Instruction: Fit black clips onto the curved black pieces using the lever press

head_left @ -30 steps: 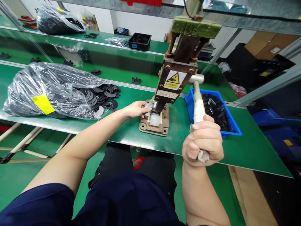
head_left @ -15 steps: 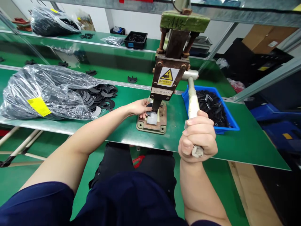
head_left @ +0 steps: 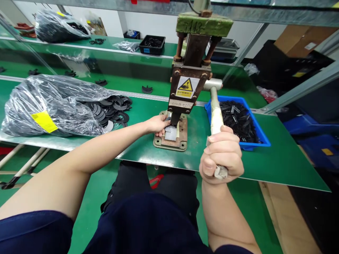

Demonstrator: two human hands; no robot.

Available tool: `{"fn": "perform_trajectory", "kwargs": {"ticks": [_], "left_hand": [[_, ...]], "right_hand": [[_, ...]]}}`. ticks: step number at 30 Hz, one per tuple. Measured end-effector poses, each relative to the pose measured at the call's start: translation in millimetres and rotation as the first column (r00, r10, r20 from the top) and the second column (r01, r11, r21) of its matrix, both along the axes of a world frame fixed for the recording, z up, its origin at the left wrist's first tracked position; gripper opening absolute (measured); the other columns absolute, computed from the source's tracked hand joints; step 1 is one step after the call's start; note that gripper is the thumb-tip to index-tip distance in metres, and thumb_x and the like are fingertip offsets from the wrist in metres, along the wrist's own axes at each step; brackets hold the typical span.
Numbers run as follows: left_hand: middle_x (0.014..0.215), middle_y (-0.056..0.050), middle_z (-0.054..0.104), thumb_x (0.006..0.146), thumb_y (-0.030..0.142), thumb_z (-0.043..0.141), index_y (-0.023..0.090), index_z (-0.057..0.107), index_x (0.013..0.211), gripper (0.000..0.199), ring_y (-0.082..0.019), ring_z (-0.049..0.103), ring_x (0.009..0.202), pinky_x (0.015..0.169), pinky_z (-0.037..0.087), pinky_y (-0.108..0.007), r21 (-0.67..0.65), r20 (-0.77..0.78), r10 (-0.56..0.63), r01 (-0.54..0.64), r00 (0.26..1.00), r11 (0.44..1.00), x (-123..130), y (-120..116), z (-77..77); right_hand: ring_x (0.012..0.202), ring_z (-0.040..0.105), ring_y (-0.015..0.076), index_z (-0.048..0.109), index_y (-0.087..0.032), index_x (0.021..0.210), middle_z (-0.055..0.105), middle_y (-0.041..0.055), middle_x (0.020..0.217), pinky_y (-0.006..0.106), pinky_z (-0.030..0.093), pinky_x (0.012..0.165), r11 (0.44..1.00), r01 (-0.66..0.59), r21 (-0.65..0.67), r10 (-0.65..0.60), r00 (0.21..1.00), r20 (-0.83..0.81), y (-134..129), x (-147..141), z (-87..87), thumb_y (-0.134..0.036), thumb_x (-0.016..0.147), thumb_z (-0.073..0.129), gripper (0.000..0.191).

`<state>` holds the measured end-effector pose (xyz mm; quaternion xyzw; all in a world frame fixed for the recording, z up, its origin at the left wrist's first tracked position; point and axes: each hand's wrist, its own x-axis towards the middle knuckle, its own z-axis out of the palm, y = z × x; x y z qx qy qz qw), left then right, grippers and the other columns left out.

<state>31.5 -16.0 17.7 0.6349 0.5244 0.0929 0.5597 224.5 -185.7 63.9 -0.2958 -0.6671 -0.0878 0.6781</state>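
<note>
A hand-lever press (head_left: 184,88) stands on the bench, its dark ram lowered close to a pale plate (head_left: 170,134) on the base. My right hand (head_left: 221,153) is wrapped round the tape-covered press lever (head_left: 217,118), on the press's right side. At the left of the ram, my left hand (head_left: 158,125) pinches a small black curved piece (head_left: 167,120) against the base. The fingers hide most of that piece. Similar black crescent pieces (head_left: 119,106) spill from a clear plastic bag (head_left: 50,104) on the left.
A blue bin (head_left: 265,144) full of small black parts stands right of the lever. Behind the press, single black pieces (head_left: 147,89) lie on a green strip, with a black tray (head_left: 152,52) on the shelf beyond. The green bench's front edge (head_left: 159,164) runs near my lap.
My left hand has turned slightly at the press base, with the black piece still in its fingers. My right hand and the lever are almost unmoved; the view has shifted a little.
</note>
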Motion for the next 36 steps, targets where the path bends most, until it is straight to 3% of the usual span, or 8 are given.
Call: {"fn": "perform_trajectory", "kwargs": {"ticks": [7, 14, 19, 22, 26, 29, 32, 36], "left_hand": [[0.057, -0.001, 0.067, 0.103, 0.046, 0.069, 0.018, 0.064, 0.134, 0.042, -0.015, 0.061, 0.043, 0.047, 0.046, -0.023, 0.022, -0.042, -0.061, 0.062, 0.997, 0.998, 2, 8, 6.1], [0.055, 0.001, 0.063, 0.105, 0.046, 0.067, 0.019, 0.064, 0.128, 0.035, -0.013, 0.058, 0.041, 0.045, 0.042, -0.021, -0.017, -0.019, -0.048, 0.047, 0.999, 0.999, 1, 11, -0.5], [0.060, 0.000, 0.066, 0.102, 0.054, 0.070, 0.019, 0.062, 0.124, 0.042, -0.017, 0.064, 0.046, 0.046, 0.046, -0.024, 0.066, 0.031, 0.070, -0.072, 0.997, 0.995, 0, -3, -4.7], [0.078, -0.003, 0.074, 0.106, 0.047, 0.063, 0.018, 0.060, 0.122, 0.033, -0.015, 0.067, 0.053, 0.049, 0.049, -0.024, 0.136, 0.156, 0.150, -0.171, 0.976, 0.976, -3, -24, -4.1], [0.104, -0.008, 0.078, 0.108, 0.035, 0.056, 0.019, 0.062, 0.133, 0.031, -0.015, 0.074, 0.075, 0.066, 0.059, -0.027, 0.312, 0.270, -0.063, -0.026, 0.961, 0.950, -28, -49, -6.0], [0.120, -0.011, 0.076, 0.105, 0.036, 0.060, 0.020, 0.071, 0.129, 0.031, -0.021, 0.075, 0.104, 0.095, 0.060, -0.034, 0.581, 0.022, -0.126, 0.090, 0.992, 0.809, -75, -47, -9.5], [0.133, -0.014, 0.073, 0.102, 0.028, 0.058, 0.019, 0.074, 0.130, 0.034, -0.028, 0.067, 0.126, 0.114, 0.051, -0.041, 0.716, -0.358, 0.067, 0.228, 0.931, 0.660, -141, -26, -9.0], [0.135, -0.015, 0.072, 0.097, 0.024, 0.059, 0.019, 0.074, 0.133, 0.039, -0.033, 0.063, 0.131, 0.116, 0.046, -0.045, 0.572, -0.733, 0.168, 0.465, 0.659, 0.675, -208, 4, -4.5]], "right_hand": [[0.089, 0.071, 0.0156, 0.056, -0.026, 0.073, 0.060, -0.0069, 0.072, 0.053, 0.057, 0.110, 1.000, 0.025, -0.006, -0.025, 1.000, 0.002, -1, 1, 0.5, -0.040, 0.095, 0.065, 0.028], [0.084, 0.069, 0.0155, 0.053, -0.024, 0.072, 0.058, -0.0062, 0.069, 0.055, 0.057, 0.106, 0.999, 0.035, 0.020, -0.034, 0.999, -0.025, 2, -3, -0.6, -0.037, 0.095, 0.066, 0.029], [0.084, 0.069, 0.0164, 0.054, -0.024, 0.071, 0.060, -0.0053, 0.069, 0.056, 0.057, 0.106, 0.999, 0.027, 0.029, -0.026, 0.999, -0.022, 3, -1, -0.1, -0.038, 0.093, 0.068, 0.030], [0.083, 0.070, 0.0178, 0.054, -0.024, 0.068, 0.061, -0.0049, 0.068, 0.056, 0.057, 0.106, 0.999, 0.015, 0.031, -0.014, 0.999, -0.042, 5, 0, -0.7, -0.042, 0.089, 0.071, 0.032], [0.075, 0.069, 0.0187, 0.053, -0.026, 0.062, 0.060, -0.0047, 0.062, 0.056, 0.059, 0.100, 0.995, 0.038, 0.091, -0.028, 0.994, -0.104, 14, 1, -4.2, -0.045, 0.085, 0.074, 0.036], [0.068, 0.067, 0.0191, 0.050, -0.026, 0.057, 0.057, -0.0046, 0.057, 0.054, 0.062, 0.094, 0.988, 0.055, 0.145, -0.036, 0.991, -0.130, 22, 3, -8.0, -0.047, 0.081, 0.076, 0.041], [0.066, 0.066, 0.0187, 0.048, -0.026, 0.055, 0.055, -0.0044, 0.054, 0.055, 0.062, 0.094, 0.986, 0.049, 0.158, -0.025, 0.988, -0.151, 24, 2, -10.1, -0.051, 0.081, 0.078, 0.047], [0.067, 0.066, 0.0177, 0.046, -0.025, 0.055, 0.054, -0.0041, 0.055, 0.054, 0.062, 0.095, 0.984, 0.056, 0.166, -0.027, 0.985, -0.172, 24, -1, -9.6, -0.052, 0.083, 0.078, 0.050]]}}
